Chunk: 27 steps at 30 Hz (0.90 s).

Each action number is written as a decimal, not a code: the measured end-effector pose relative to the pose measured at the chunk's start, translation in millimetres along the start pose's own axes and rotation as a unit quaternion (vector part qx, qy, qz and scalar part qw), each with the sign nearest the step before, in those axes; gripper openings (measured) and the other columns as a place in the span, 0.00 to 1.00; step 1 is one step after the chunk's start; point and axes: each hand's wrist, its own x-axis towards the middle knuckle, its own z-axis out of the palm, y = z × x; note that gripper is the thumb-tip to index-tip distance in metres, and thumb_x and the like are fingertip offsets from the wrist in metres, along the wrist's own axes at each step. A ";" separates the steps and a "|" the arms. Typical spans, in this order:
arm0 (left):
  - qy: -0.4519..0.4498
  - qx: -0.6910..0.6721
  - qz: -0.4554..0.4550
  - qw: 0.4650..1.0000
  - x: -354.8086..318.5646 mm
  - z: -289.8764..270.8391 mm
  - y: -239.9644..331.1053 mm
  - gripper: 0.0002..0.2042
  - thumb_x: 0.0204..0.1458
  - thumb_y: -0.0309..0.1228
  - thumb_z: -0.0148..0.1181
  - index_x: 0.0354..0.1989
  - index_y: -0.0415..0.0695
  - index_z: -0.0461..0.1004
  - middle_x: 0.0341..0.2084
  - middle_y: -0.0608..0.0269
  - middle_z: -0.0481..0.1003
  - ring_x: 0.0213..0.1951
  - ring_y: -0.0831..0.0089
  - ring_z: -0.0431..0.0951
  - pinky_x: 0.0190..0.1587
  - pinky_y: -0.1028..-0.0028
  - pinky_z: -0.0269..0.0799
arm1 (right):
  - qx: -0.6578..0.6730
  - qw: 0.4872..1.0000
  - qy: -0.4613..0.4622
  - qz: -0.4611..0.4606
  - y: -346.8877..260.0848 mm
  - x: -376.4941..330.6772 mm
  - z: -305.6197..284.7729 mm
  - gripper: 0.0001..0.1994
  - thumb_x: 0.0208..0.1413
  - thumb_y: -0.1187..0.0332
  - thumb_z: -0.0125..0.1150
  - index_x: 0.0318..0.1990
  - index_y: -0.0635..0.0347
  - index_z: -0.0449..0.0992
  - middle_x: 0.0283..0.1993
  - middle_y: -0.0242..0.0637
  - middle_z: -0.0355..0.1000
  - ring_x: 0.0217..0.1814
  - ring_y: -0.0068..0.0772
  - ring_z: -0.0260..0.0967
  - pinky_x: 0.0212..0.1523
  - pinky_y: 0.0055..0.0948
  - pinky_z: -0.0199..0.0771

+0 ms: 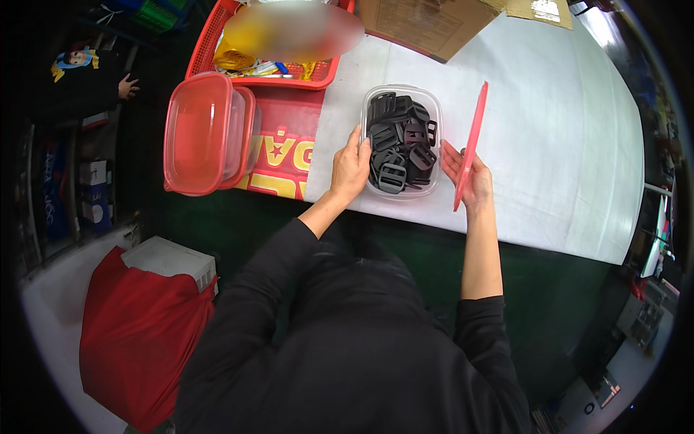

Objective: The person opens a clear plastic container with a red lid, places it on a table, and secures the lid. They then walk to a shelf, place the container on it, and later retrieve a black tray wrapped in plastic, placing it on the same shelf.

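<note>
A clear plastic container (405,194) stands uncovered near the table's front edge. Black plastic buckles (394,137) fill it in a loose heap. My left hand (350,170) is closed against its left side, thumb and fingers at the rim. On the other side, my right hand (478,188) holds a red lid (474,134) upright, edge-on to the view. That hand's fingertips reach behind the lid toward the container's right wall; whether they touch it I cannot tell.
Stacked containers with red lids (194,137) sit at the table's left end. Behind them is a red basket (303,84) of mixed items. A cardboard box (426,25) stands at the back of the white-covered table (557,145). Another person's hand (129,87) shows far left.
</note>
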 end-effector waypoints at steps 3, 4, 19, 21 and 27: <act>0.072 0.106 0.146 0.981 14.3 -8.3 9.0 0.19 0.52 0.30 0.49 0.52 0.36 0.64 0.37 0.48 0.71 0.41 0.55 0.70 0.44 0.60 0.64 | 0.016 1.000 0.020 -0.004 2.5 -3.5 -3.6 0.21 0.63 0.60 0.33 0.56 0.68 0.55 0.57 0.56 0.59 0.59 0.49 0.59 0.55 0.44 0.64; 0.086 0.139 0.193 0.968 22.7 -13.2 23.1 0.20 0.51 0.30 0.51 0.53 0.37 0.64 0.40 0.50 0.70 0.44 0.55 0.68 0.46 0.60 0.62 | 0.022 0.999 0.032 -0.008 4.1 -5.1 -4.9 0.21 0.63 0.59 0.33 0.56 0.68 0.55 0.57 0.56 0.59 0.58 0.49 0.59 0.55 0.44 0.65; -0.060 0.234 0.397 0.885 76.5 7.9 56.0 0.16 0.42 0.25 0.57 0.43 0.42 0.72 0.40 0.62 0.72 0.43 0.62 0.69 0.46 0.66 0.67 | 0.100 0.987 0.093 -0.083 39.0 -28.3 -48.0 0.18 0.63 0.58 0.37 0.47 0.65 0.64 0.41 0.44 0.69 0.42 0.39 0.68 0.38 0.37 0.71; -0.104 0.259 0.431 0.858 71.7 12.0 60.7 0.16 0.42 0.28 0.58 0.43 0.43 0.72 0.41 0.64 0.72 0.44 0.63 0.69 0.47 0.65 0.66 | 0.099 0.986 0.098 -0.093 41.6 -27.2 -58.6 0.18 0.63 0.58 0.36 0.48 0.65 0.64 0.41 0.44 0.69 0.41 0.39 0.68 0.38 0.38 0.71; -0.108 0.281 0.370 0.879 51.9 9.2 33.6 0.18 0.52 0.38 0.52 0.50 0.44 0.69 0.55 0.59 0.63 0.58 0.58 0.59 0.57 0.57 0.54 | 0.111 0.982 0.109 -0.111 44.8 -37.2 -67.7 0.18 0.63 0.60 0.38 0.50 0.66 0.63 0.47 0.43 0.66 0.47 0.38 0.65 0.46 0.37 0.67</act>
